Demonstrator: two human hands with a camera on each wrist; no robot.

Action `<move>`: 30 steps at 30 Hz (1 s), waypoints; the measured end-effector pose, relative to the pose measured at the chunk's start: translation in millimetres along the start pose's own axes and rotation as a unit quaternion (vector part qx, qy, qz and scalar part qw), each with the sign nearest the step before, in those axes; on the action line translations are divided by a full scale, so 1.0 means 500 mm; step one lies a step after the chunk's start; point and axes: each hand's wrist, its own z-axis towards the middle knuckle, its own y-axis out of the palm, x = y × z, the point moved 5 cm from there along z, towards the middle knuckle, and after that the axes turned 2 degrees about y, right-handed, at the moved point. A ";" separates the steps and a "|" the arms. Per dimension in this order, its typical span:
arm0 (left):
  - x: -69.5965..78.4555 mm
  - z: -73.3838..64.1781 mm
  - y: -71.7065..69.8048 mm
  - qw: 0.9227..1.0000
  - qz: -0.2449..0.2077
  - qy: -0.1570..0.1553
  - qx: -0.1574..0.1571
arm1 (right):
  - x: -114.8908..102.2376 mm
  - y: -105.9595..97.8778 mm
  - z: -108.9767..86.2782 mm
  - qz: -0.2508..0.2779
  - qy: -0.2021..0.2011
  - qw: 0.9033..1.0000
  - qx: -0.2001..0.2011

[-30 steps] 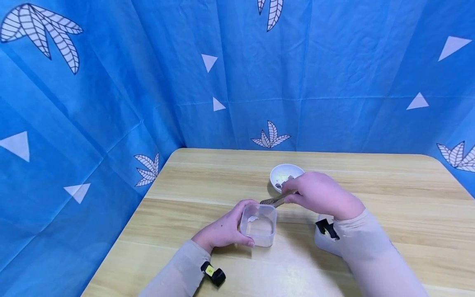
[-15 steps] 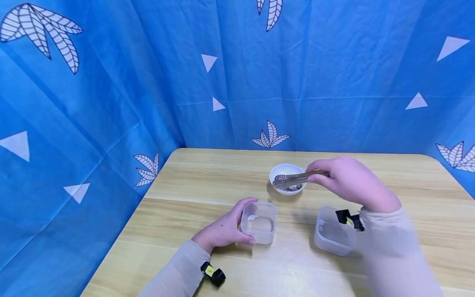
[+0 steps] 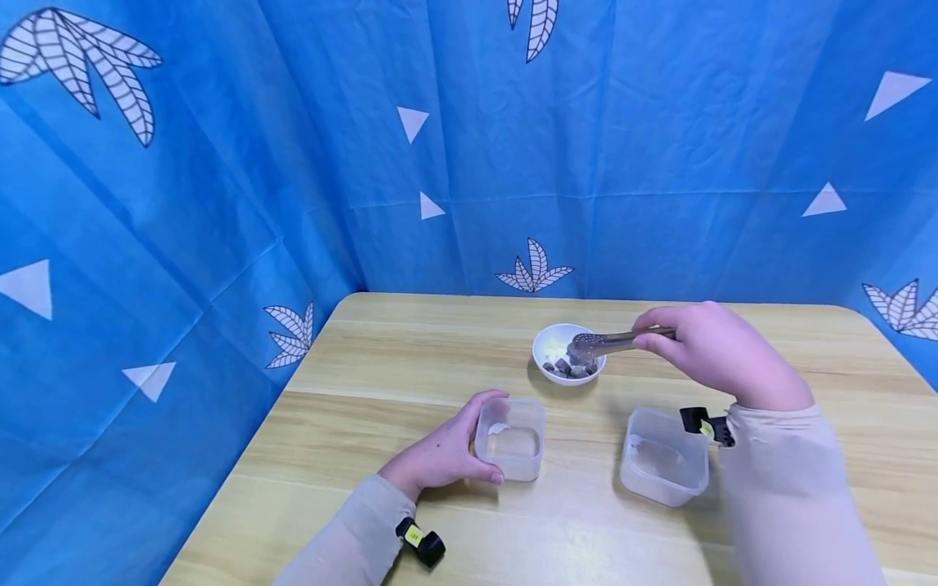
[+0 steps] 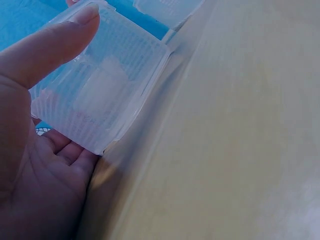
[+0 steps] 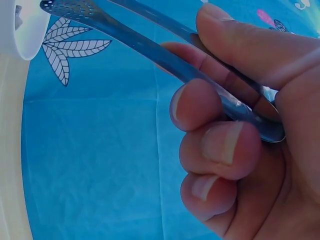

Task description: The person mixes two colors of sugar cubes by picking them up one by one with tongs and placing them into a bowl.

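My left hand (image 3: pixel 450 456) grips a clear square plastic container (image 3: pixel 522 468) by its left side; in the left wrist view the thumb lies over the wall of this container (image 4: pixel 115 90) and the fingers are behind it. My right hand (image 3: pixel 718 350) holds metal tongs (image 3: pixel 623 339), its fingers curled round the arms in the right wrist view. The perforated heads of the tongs reach over the right side of a white bowl (image 3: pixel 545 346). Several small dark grey cubes (image 3: pixel 563 368) lie in the bowl, some partly hidden by the tongs.
A second clear plastic container (image 3: pixel 663 488) stands on the wooden table (image 3: pixel 410 342) below the right forearm. Blue patterned cloth (image 3: pixel 469 146) hangs behind the table and along its left side. Both wrists wear black camera straps.
My right hand has moved right and back with the tongs, from beside the left container to over the bowl. The second container has come into fuller view. My left hand has barely moved.
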 end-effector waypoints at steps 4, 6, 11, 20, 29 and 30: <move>0.008 0.001 0.004 1.000 -0.003 0.003 0.000 | 0.000 -0.007 -0.005 -0.005 0.004 1.000 -0.001; 0.011 0.002 0.006 1.000 -0.007 0.008 -0.001 | 0.000 -0.011 -0.008 -0.006 0.009 1.000 -0.002; 0.008 -0.002 0.016 1.000 0.006 0.007 -0.001 | 0.003 -0.012 -0.025 0.013 0.036 0.999 -0.011; -0.011 -0.015 0.022 0.996 -0.085 0.017 -0.015 | 0.062 -0.003 -0.076 0.021 0.078 0.997 0.005; 0.001 -0.014 -0.021 0.993 -0.093 0.074 0.015 | 0.181 0.036 -0.146 -0.001 0.143 0.990 -0.012; 0.003 -0.015 -0.026 0.993 -0.093 0.074 0.026 | 0.189 0.044 -0.152 -0.008 0.147 0.989 -0.015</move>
